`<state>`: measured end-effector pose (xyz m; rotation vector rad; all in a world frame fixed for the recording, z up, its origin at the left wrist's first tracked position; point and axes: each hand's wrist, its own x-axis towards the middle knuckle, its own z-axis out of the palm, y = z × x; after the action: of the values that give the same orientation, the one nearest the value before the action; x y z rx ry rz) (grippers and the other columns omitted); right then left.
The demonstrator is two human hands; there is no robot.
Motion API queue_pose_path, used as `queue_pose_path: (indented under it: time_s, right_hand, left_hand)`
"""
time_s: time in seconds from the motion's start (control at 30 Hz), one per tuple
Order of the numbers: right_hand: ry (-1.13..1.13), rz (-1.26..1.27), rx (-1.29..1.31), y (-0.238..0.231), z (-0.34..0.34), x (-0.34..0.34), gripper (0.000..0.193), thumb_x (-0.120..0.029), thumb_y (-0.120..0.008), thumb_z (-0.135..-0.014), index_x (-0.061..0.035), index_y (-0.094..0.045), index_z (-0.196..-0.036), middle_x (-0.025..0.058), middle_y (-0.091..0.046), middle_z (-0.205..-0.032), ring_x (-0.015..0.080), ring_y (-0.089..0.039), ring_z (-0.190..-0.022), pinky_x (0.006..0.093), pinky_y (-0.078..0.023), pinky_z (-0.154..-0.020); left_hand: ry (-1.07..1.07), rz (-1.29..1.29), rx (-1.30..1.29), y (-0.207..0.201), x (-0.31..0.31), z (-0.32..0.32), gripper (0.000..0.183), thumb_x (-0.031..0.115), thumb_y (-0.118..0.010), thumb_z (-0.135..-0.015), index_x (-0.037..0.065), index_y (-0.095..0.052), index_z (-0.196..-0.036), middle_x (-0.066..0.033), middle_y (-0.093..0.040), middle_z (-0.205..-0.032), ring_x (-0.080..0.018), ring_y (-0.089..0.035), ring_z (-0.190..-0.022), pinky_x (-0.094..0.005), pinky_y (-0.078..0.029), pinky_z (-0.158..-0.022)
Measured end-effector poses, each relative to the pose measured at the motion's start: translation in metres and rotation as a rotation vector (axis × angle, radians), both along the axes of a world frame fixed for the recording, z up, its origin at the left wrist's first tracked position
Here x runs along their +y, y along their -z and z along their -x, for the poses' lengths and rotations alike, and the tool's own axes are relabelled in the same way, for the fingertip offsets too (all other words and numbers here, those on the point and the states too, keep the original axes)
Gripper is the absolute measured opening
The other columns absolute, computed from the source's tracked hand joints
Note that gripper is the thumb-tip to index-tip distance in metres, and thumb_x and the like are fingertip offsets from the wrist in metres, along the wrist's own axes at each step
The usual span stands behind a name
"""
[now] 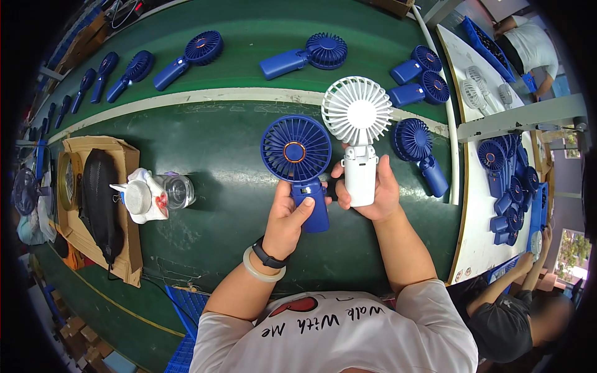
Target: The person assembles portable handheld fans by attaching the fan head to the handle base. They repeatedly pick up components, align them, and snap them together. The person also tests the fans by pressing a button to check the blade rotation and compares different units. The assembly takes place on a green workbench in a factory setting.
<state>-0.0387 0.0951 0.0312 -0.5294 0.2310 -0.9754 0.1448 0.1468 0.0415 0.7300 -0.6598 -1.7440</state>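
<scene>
green workbench (230, 248) in a workshop, w/ a green conveyor belt (249, 37) along its far side & a white side table (476, 230) at r. row of blue handheld fans (202, 48) lies spaced out on the belt; more fans in a pile (513, 186) on the side table.

l hand (289, 214) is wrapped round the handle of a blue fan (295, 152), thumb pressed on the front just below its small display (306, 190). r hand (382, 189) grips a white fan (359, 152) by the handle, fingers curled in from the l, thumb up along the r side. both fans upright over the bench, side by side, heads close together.

progress, as a guess: pick-up done for both, neither put down yet, so prob mid-way w/ this pair. both look whole, heads & handles joined. can't tell if either is switched on, or which belt fans have been handled.

one more blue fan (426, 158) lies near the belt edge, r of the white one, untouched. at l: open carton (134, 248) w/ a black pouch (102, 205), clear jar (180, 189) beside it. co-worker (504, 326) at lower r.
</scene>
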Motion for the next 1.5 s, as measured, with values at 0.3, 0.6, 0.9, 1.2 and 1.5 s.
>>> queue_pose_path:
  time_s: [0.3, 0.6, 0.9, 1.2, 1.5]
  right_hand:
    - [-0.004, -0.006, -0.012, -0.001, 0.001, 0.001, 0.071, -0.061, -0.027, -0.091, -0.0076, -0.03, -0.137, 0.0177, -0.056, -0.111, 0.0242, -0.058, -0.067, 0.0327, -0.048, -0.057]
    - [0.187, -0.018, 0.343, 0.002, 0.001, 0.002, 0.038, -0.027, -0.053, -0.093, -0.0035, -0.044, -0.121, 0.0071, -0.056, -0.105, 0.016, -0.058, -0.088, 0.0312, -0.051, -0.074]
    - [0.307, 0.014, 0.437, -0.009, -0.008, 0.004, 0.035, -0.007, -0.055, -0.087, -0.002, -0.045, -0.119, 0.0098, -0.059, -0.105, 0.0201, -0.061, -0.093, 0.0318, -0.051, -0.08]
    - [0.362, 0.026, 0.536, -0.007, -0.005, -0.001, 0.039, -0.004, -0.059, -0.082, 0.0011, -0.047, -0.119, 0.0151, -0.061, -0.108, 0.0235, -0.063, -0.094, 0.0346, -0.05, -0.084]
    - [0.367, 0.016, 0.539, -0.007, -0.001, 0.0, 0.042, -0.005, -0.061, -0.082, 0.0004, -0.046, -0.121, 0.0145, -0.06, -0.11, 0.0217, -0.061, -0.098, 0.0344, -0.048, -0.087]
  left_hand:
    - [-0.034, -0.027, -0.026, 0.0, -0.001, 0.003, 0.044, 0.012, -0.053, -0.09, 0.007, -0.032, -0.129, -0.0148, -0.053, -0.114, -0.0226, -0.061, -0.091, -0.038, -0.054, -0.079]
    - [-0.03, -0.11, 0.079, 0.003, 0.0, 0.001, 0.037, 0.014, -0.053, -0.092, 0.015, -0.035, -0.125, -0.0106, -0.052, -0.113, -0.0215, -0.06, -0.092, -0.0414, -0.056, -0.073]
    - [0.057, -0.097, 0.165, -0.003, 0.001, -0.002, 0.043, 0.014, -0.053, -0.092, 0.021, -0.03, -0.128, -0.0112, -0.051, -0.114, -0.0237, -0.059, -0.097, -0.0439, -0.056, -0.075]
    - [0.09, -0.071, 0.066, 0.0, 0.002, 0.003, 0.053, -0.001, -0.061, -0.081, 0.016, -0.035, -0.124, -0.011, -0.054, -0.103, -0.0221, -0.06, -0.088, -0.0291, -0.054, -0.053]
    - [0.19, -0.147, 0.11, 0.007, 0.005, -0.005, 0.033, 0.001, -0.066, -0.078, 0.007, -0.048, -0.106, -0.0085, -0.058, -0.092, -0.0222, -0.06, -0.089, -0.0305, -0.054, -0.054]
